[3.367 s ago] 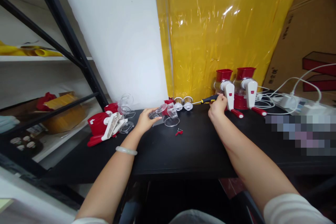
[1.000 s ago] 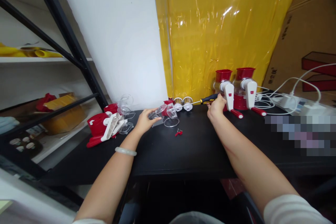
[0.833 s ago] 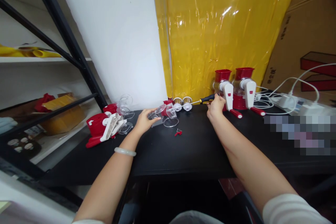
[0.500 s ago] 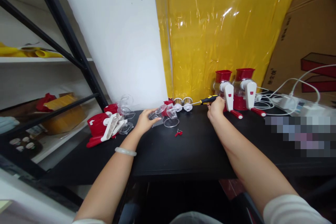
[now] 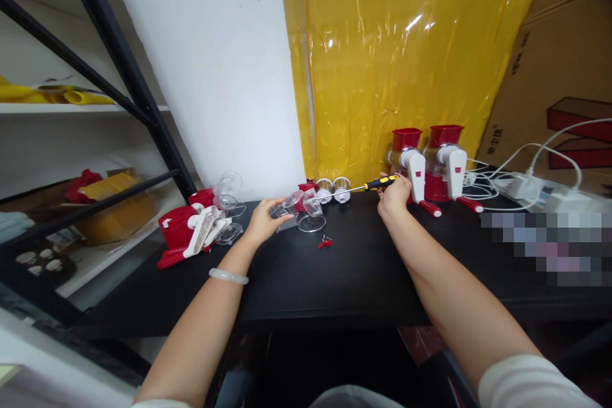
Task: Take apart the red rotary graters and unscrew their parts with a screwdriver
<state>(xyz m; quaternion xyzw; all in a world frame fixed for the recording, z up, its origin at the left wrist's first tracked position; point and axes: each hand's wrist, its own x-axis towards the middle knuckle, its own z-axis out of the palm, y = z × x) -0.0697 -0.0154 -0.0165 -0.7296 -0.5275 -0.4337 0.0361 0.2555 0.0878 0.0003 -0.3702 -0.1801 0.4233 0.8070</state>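
My left hand (image 5: 264, 222) is closed around one end of a clear plastic housing (image 5: 310, 204) with red inside, which lies on its side on the black table (image 5: 329, 287). A yellow and black screwdriver (image 5: 381, 183) is gripped by its handle in my right hand (image 5: 394, 196). Its long shaft points left, and the tip meets the right side of the housing; the exact contact is too small to tell. Small red pieces with screws (image 5: 325, 242) lie just in front. Two grater drums (image 5: 341, 190) stand behind the shaft.
Two red and white rotary graters (image 5: 445, 166) stand at the back right, beside white cables and a power strip (image 5: 540, 194). Red parts with white handles (image 5: 179, 229) and clear pieces (image 5: 229, 204) lie at the left. A black shelf frame (image 5: 138, 102) rises there.
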